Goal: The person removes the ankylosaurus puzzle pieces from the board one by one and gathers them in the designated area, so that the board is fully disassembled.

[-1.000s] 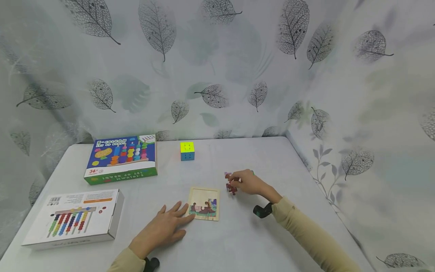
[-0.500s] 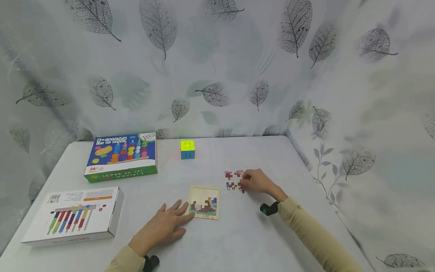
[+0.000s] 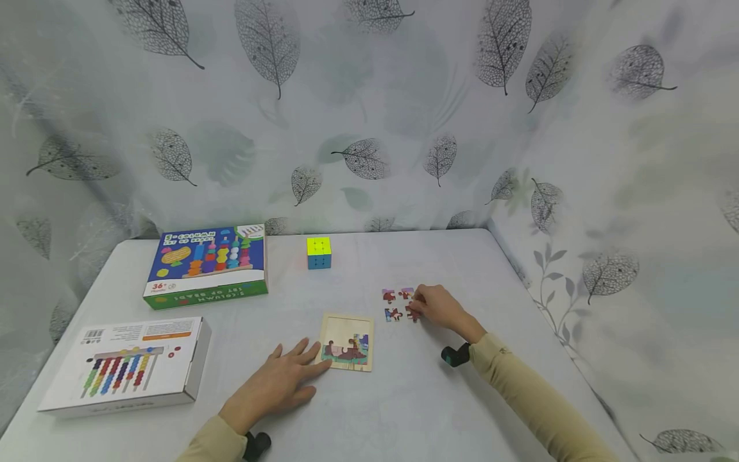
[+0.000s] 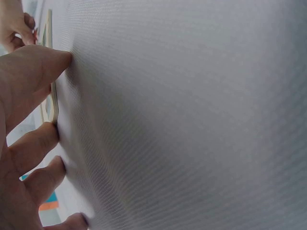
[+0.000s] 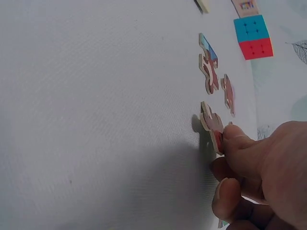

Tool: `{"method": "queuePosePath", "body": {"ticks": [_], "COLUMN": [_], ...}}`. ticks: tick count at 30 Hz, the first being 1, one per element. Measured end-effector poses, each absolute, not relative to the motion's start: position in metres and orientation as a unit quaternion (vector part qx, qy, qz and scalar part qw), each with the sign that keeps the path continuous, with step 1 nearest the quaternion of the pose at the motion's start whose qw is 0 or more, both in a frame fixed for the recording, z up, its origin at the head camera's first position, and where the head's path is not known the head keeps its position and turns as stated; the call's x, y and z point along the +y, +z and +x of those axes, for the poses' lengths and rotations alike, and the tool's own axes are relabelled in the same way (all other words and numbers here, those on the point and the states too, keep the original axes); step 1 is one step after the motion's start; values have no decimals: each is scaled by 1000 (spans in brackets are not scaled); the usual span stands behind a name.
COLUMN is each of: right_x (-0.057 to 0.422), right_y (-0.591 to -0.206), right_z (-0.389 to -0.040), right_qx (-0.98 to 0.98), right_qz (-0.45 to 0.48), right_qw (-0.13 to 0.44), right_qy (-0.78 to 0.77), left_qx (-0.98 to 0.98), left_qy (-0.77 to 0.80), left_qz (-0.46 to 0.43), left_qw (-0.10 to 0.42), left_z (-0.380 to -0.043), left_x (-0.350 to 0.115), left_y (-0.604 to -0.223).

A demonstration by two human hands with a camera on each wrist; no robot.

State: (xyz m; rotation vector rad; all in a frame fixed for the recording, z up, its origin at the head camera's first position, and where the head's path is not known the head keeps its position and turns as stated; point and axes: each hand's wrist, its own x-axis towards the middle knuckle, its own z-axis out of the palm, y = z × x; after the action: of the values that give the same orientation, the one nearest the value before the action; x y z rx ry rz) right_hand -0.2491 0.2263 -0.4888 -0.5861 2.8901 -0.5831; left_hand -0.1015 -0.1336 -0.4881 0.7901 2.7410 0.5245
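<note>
My right hand (image 3: pixel 439 307) pinches a reddish-brown jigsaw piece (image 5: pixel 211 123) at its edge. In the right wrist view the piece is tilted, with its shadow on the cloth. Other loose jigsaw pieces lie beside it: a blue-and-brown one (image 3: pixel 393 315) to its left, and a reddish one (image 3: pixel 389 296) and a pink-topped one (image 3: pixel 406 294) behind. My left hand (image 3: pixel 277 385) rests on the table with fingers spread, its fingertips at the left edge of a wooden puzzle tray (image 3: pixel 337 328). Joined pieces (image 3: pixel 349 353) fill the lower and right parts of the tray.
A yellow-topped puzzle cube (image 3: pixel 319 253) stands at the back. On the left are a blue-and-green bead toy box (image 3: pixel 206 266) and a white box (image 3: pixel 127 366) with bead columns pictured on it. Leaf-printed curtains (image 3: pixel 369 115) hang behind and at the sides.
My right hand has drawn right from over the loose pieces, and they now lie uncovered in two rows. Over the last half second it barely moves. My left hand stays in place.
</note>
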Motion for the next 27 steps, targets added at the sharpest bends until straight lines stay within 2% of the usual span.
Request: {"method": "queuePosePath", "body": {"ticks": [27], "right_x": [221], "right_y": [-483], "right_z": [-248], "right_qx": [974], "right_qz": [-162], "right_qw": [69], "right_qy": [-138], "left_qx": [942], "left_qy": [169], "left_qz": [267], "left_qw": [116], "left_z": [-102], "left_x": [-132], "left_y": [-490]}}
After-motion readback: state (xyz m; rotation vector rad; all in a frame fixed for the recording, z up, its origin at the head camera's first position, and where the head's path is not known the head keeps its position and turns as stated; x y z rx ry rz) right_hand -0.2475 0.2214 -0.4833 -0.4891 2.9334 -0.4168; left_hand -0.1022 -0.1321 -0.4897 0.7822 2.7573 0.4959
